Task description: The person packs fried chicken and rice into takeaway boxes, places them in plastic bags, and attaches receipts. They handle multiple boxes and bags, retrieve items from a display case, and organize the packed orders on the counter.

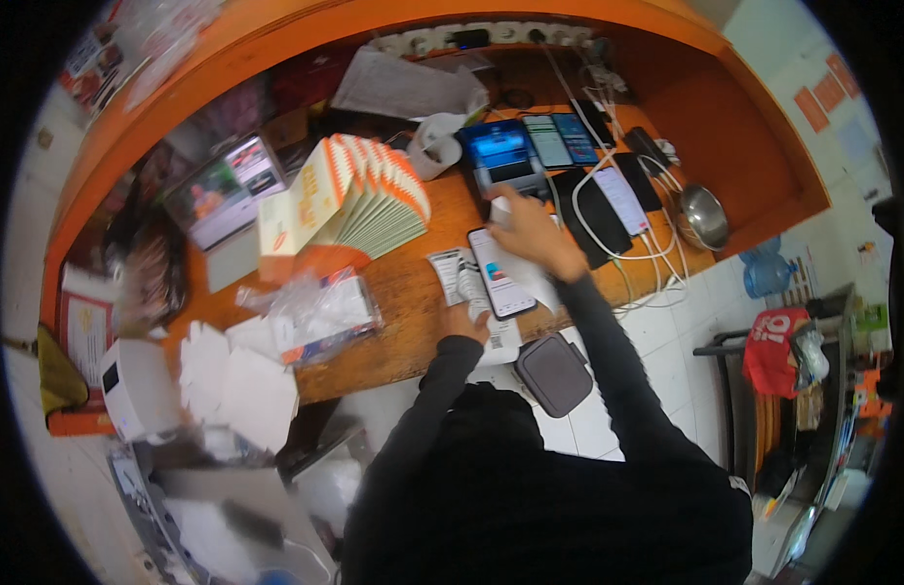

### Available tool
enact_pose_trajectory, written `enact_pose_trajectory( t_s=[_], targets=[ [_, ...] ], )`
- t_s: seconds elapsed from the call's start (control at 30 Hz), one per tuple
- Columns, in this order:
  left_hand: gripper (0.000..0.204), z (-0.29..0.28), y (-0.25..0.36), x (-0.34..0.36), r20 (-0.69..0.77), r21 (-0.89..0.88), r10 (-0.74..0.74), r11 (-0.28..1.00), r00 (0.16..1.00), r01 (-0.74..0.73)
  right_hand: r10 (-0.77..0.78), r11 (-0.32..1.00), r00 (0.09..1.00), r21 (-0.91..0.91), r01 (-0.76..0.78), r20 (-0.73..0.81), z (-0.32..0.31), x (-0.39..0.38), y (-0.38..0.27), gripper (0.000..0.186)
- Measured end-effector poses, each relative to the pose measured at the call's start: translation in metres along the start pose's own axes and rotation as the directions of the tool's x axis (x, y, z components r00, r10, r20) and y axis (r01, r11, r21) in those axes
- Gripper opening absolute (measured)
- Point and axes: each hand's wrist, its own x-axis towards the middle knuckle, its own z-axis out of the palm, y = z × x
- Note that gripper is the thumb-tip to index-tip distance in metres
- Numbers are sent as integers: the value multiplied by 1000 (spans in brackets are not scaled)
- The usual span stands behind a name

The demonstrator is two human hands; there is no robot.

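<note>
Printed slip: likely light, limp (easily torn), best edge-held.
Apart: left hand on slip, right hand at one o'clock; grips unclear.

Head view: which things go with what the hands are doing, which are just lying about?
Likely in use:
paper slips at the left hand
phone beside the slips
blue-topped device near the right hand

Probably just lying about:
orange-and-white cartons
lit screen
metal bowl
</note>
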Motion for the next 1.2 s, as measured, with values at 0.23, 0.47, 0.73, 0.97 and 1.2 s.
enact_pose_trajectory(
  t_s=[0.23, 0.47, 0.73, 0.97, 1.2],
  targets=[
    [44, -43, -12, 4, -235, -130, -152, 984, 960, 123, 216, 920, 976, -339, -198, 17, 98, 117, 7, 38],
    [73, -110, -18, -10, -213, -609, -168, 793, 963, 4, 30, 710, 989, 700, 83, -148, 32, 92, -23, 32],
    [55, -134, -15, -21, 10, -983, -372, 168, 928, 78, -164, 961, 957, 257, 100, 241, 45, -47, -98, 25],
    [50, -117, -18, -25, -59, -746, -316, 644, 947, 169, -167, 969, 873, 241, 58, 459, 20, -67, -109, 25],
    [58, -77, -39, 2, -205, -464, -406, 842, 891, 277, 333, 939, 943, -89, -333, -18, -79, -87, 7, 14]
  ],
)
